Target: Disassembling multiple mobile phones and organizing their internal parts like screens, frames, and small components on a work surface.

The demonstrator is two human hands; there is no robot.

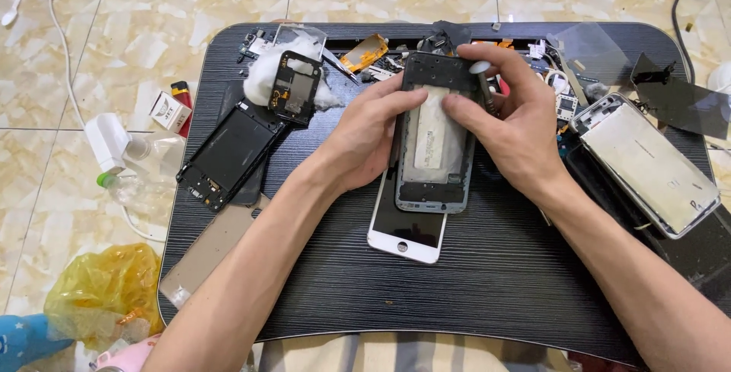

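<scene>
Head view: left hand (373,132) clamps left edge of phone frame (435,143), centre of table (457,280). Right hand (506,117) grips frame's right side, pinching small screwdriver (483,83) at far corner. Frame lies over white-faced phone (407,235). Risk: driver tip slips off, gouges frame; loose parts (381,56) at far edge could get knocked off.

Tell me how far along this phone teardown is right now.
Looks done: a black phone body lies opened at left, a small black board piece sits on white wadding, and loose parts litter the tray's top. In hand: left hand steadies the dark phone frame; right hand works a small tool. Left: the white phone underneath looks intact.
</scene>
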